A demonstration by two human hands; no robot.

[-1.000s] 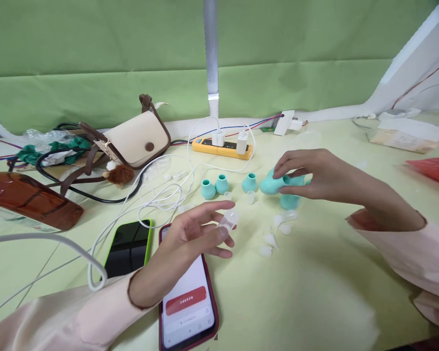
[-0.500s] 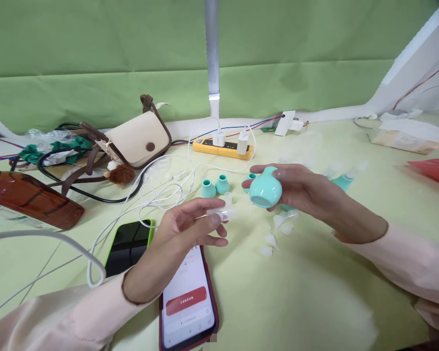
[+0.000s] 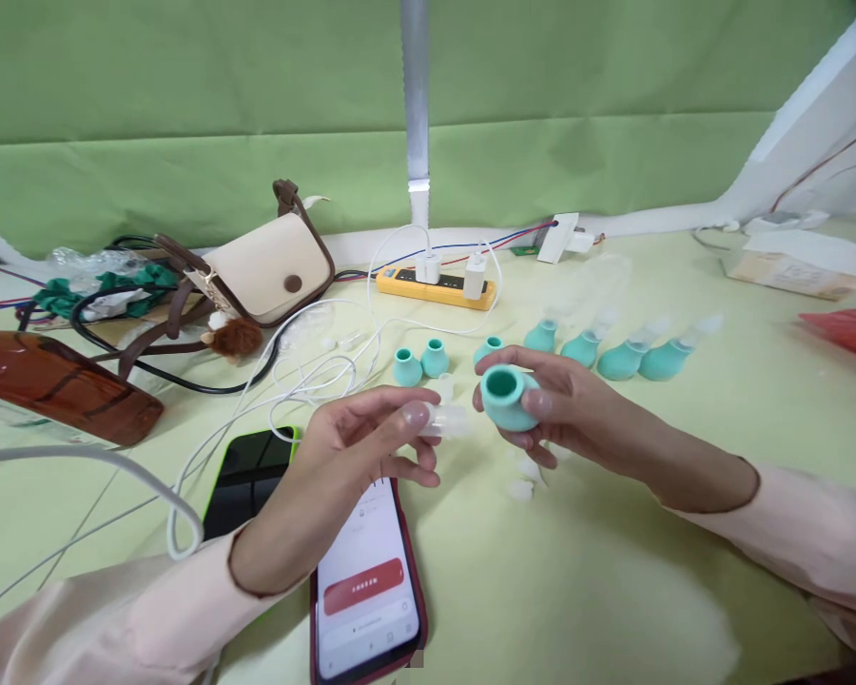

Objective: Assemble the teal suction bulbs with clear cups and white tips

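Pinched between thumb and fingers of the left hand (image 3: 371, 438), a clear plastic tip (image 3: 449, 420) points toward a teal bulb (image 3: 508, 409) grasped in the right hand (image 3: 577, 409). Bulb and tip are just beside each other but apart, both held above a pale green-yellow table (image 3: 577, 590), with the bulb's round mouth tilted up toward the camera.

Behind the hands stand three more bulbs with bare mouths — a left bulb (image 3: 407, 369), a middle bulb (image 3: 435, 359) and a right bulb (image 3: 492, 348), the last partly hidden by the right hand's fingers. Farther right, four tipped bulbs (image 3: 619, 362) rest in a row, translucent tips angled upward.

White scraps (image 3: 521, 490) lie below the right hand. A lit phone (image 3: 367, 614) in a dark red case sits partly under the left hand — beside it, a dark-screened phone (image 3: 246, 480) edged in bright green. A yellow power strip (image 3: 435, 294) and a cream handbag (image 3: 267, 271) line the back.
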